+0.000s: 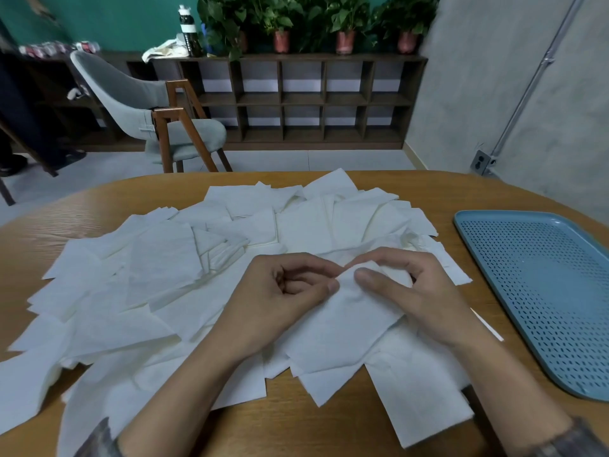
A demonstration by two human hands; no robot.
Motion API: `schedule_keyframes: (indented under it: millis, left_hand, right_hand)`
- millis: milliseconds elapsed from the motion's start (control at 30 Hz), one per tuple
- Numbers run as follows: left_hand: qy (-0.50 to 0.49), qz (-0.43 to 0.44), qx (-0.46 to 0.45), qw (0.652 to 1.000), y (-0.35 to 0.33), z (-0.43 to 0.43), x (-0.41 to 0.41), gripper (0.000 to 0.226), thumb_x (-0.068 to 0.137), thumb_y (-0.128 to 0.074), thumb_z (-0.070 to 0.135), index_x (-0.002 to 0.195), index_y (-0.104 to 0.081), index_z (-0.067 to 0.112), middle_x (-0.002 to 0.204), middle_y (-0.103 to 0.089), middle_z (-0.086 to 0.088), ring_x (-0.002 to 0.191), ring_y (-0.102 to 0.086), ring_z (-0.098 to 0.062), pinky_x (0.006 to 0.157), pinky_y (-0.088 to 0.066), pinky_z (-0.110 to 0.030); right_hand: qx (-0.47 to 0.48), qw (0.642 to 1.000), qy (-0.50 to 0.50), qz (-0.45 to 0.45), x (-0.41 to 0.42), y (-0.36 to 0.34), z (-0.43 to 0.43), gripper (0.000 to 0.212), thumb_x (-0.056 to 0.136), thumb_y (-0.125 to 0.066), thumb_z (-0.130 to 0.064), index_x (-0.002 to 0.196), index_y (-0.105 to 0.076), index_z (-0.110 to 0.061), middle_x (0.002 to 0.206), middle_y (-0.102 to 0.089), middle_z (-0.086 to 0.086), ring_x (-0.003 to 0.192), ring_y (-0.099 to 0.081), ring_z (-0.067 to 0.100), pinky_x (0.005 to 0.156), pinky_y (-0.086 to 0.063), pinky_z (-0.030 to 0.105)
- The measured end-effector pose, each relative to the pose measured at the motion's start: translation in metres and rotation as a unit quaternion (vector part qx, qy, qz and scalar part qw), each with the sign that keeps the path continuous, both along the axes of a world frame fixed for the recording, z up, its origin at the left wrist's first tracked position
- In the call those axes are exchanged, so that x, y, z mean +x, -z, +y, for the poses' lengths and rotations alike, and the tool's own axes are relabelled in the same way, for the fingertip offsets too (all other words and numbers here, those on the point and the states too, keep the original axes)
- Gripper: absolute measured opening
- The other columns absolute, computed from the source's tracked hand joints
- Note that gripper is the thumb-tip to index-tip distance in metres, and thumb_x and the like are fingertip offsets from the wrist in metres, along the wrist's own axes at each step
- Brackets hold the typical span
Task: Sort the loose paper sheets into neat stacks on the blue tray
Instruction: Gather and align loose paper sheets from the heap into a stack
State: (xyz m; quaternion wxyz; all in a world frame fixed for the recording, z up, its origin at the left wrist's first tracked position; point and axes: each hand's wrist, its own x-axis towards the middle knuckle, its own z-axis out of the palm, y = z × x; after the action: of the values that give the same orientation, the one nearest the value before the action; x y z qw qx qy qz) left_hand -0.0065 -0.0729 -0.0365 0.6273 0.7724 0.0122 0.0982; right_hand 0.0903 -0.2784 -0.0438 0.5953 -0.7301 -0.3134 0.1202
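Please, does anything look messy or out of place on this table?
Yes. The sheets lie scattered and askew over the table, with a crumpled sheet beyond the right hand; the tray holds none.

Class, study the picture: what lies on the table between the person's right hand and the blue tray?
In the head view, loose paper sheets spread past the right hand, then a bare strip of wooden table reaches the blue tray.
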Motion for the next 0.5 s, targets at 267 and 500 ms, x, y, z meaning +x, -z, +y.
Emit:
schedule_keyframes:
  millis: [267, 500]
  left_hand:
    - [-0.081, -0.009, 0.010, 0.997, 0.0010, 0.0012, 0.0031, 0.024, 0.085, -0.087, 0.010, 0.103, -0.080, 0.024, 0.086, -0.079, -0.001, 0.075, -0.074, -0.026, 0.076, -0.056, -0.020]
    - [-0.035, -0.018, -0.005, 0.999, -0.0028, 0.0051, 0.0019, 0.014, 0.090, -0.081, 0.010, 0.102, -0.082, 0.017, 0.087, -0.082, 0.000, 0.091, -0.079, -0.014, 0.080, -0.058, -0.019]
  right_hand:
    - [0.005, 0.995, 0.092, 0.037, 0.0057, 0.0028, -0.0025, 0.008, 0.091, -0.080, -0.022, 0.097, -0.081, -0.028, 0.111, -0.076, -0.006, 0.113, -0.069, 0.015, 0.097, -0.052, 0.037]
    - [0.004, 0.996, 0.062, 0.069, 0.0006, -0.0021, 0.0000, 0.019, 0.086, -0.081, -0.046, 0.098, -0.081, -0.031, 0.111, -0.076, -0.011, 0.116, -0.067, 0.013, 0.101, -0.048, 0.041]
